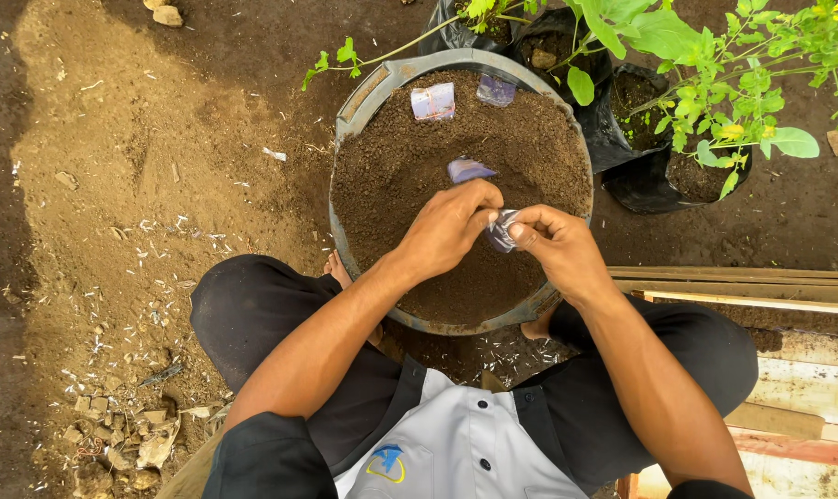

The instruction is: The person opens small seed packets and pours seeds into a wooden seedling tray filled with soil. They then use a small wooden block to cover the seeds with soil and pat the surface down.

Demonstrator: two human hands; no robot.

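Person squats over 1 round grey basin (368, 97) full of dark soil (409, 171), knees either side, bare toes at the rim.

Both hands meet over the basin's middle. Left hand (448, 226) has fingers curled, tips pressed onto 1 small crumpled clear plastic bag (502, 231). Right hand (553, 242) pinches the same bag w/ thumb & forefinger from the other side. So the bag sits between the 2 hands, just above the soil, not touching it as far as I can tell.

More small plastic bags on the soil, 3 counted:
- 1 bluish one (468, 170) just beyond the left knuckles
- 1 pale one w/ reddish marks (434, 102) near the far rim
- 1 clear-purple one (496, 90) beside it, also at the far rim

Behind the basin, approx 3 black grow bags (636, 176) w/ soil; exact count unclear, they overlap. Green leafy seedlings (715, 65) rise from them; 1 long stem leans over the basin's far edge.

Right side: a stack of wooden planks (761, 291), several, well apart from the hands. Left: bare dirt ground (114, 185), scattered stones & white chips.
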